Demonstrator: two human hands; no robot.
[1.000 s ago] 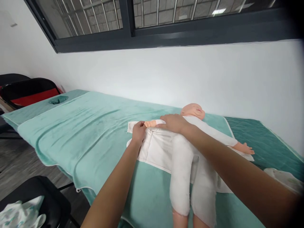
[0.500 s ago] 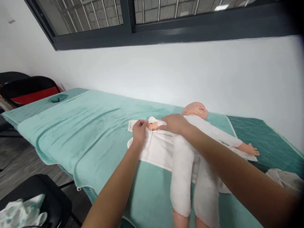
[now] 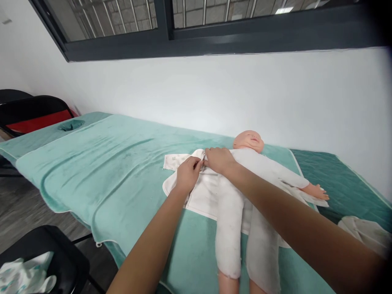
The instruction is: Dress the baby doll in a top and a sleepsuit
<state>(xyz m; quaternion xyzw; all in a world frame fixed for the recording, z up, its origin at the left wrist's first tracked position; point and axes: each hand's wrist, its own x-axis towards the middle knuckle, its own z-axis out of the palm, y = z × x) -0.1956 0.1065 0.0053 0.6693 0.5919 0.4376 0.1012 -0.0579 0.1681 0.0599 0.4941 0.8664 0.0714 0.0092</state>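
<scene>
A baby doll (image 3: 232, 228) with a white cloth body lies on its back on the bed, its bald head toward the wall. Spread under it is an open white baby shirt (image 3: 205, 196), one sleeve (image 3: 176, 161) stretched out to the left. My left hand (image 3: 188, 173) is closed, thumb and fingers pinching the shirt's fabric by the sleeve opening. My right hand (image 3: 219, 160) curls over the doll's arm on that side, fingertips almost meeting the left ones. Both hands hide the doll's small hand there. The other arm reaches out to the right, over the shirt's far side.
A green cover (image 3: 101, 159) drapes the bed, which stands against a white wall below a barred window. Crumpled pale cloth (image 3: 364, 232) lies at the right. A black chair (image 3: 65, 261) at lower left carries a patterned cloth (image 3: 27, 273); folded chairs (image 3: 36, 114) stand behind.
My left hand has moved right, up against my right hand. The doll's small hand, visible between them before, is now covered. The view has shifted slightly.
</scene>
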